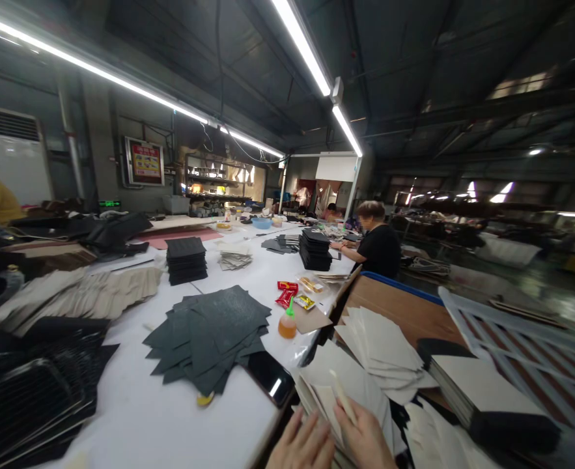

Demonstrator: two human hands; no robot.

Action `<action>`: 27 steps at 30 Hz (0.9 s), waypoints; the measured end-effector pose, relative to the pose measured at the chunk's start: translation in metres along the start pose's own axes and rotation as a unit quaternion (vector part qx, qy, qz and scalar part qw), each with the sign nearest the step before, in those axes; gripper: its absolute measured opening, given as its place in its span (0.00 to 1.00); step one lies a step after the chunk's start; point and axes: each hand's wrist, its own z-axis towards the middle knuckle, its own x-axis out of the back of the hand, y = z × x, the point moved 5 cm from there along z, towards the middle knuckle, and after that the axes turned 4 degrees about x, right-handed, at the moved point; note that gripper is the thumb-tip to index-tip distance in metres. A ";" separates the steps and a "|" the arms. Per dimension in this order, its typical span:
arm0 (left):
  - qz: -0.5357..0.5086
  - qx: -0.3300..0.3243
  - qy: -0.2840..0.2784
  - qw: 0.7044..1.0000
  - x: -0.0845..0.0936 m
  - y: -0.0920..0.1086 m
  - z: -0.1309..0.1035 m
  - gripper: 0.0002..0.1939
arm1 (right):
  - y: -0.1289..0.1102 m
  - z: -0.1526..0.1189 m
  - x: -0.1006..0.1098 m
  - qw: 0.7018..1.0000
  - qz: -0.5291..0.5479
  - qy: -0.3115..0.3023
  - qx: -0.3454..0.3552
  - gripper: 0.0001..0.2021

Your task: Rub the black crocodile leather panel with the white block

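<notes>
The left hand (301, 446) is lying flat with its fingers spread on a stack of pale sheets (350, 391) at the bottom of the view, so its grip is open. The right hand (365, 438) is sitting just beside it on the same stack, and its fingers are pinching a thin pale stick (342, 394) that is pointing up and away. The stack is lying at the near edge of the white worktop (170, 417), a little over the side.

Just to the left of the stack a black phone (269, 376) is lying on the worktop. Past the phone a messy pile of dark sheets (209, 335) is spreading out. A small orange bottle (287, 324) with a green tip is standing near that pile, and red and yellow packets (287, 293) are lying behind it.

To the right more pale sheets (385, 345) are fanning out over a brown board (404, 312). Farther back two neat black stacks (186, 259) are sitting on the worktop. A person in a black shirt (382, 247) is sitting at the far right side of the worktop
</notes>
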 end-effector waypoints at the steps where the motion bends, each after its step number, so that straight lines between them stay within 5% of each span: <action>1: 0.000 -0.007 0.004 1.000 -0.017 0.005 0.008 0.11 | 0.003 0.000 0.002 1.000 0.005 0.006 -0.004 0.24; 5: -0.007 0.031 -0.027 0.999 -0.053 0.013 0.017 0.23 | 0.010 0.000 0.011 0.998 0.011 0.044 -0.033 0.26; 11: -0.011 0.052 -0.134 0.990 -0.084 0.011 -0.010 0.16 | 0.010 0.005 0.025 0.994 0.006 0.095 -0.048 0.27; 15: -0.031 0.071 -0.173 0.982 -0.108 0.019 -0.029 0.12 | 0.007 0.014 0.067 0.976 -0.017 0.193 -0.094 0.31; 19: -0.076 0.117 -0.190 0.972 -0.130 0.027 -0.043 0.13 | -0.023 0.028 0.130 0.960 -0.035 0.266 -0.077 0.28; 23: -0.156 0.191 -0.188 0.951 -0.131 0.018 -0.043 0.17 | -0.081 0.029 0.176 0.947 -0.032 0.319 -0.005 0.23; 27: -0.296 0.277 -0.183 0.896 -0.098 -0.004 -0.026 0.16 | -0.126 0.023 0.172 0.937 0.198 0.287 0.017 0.21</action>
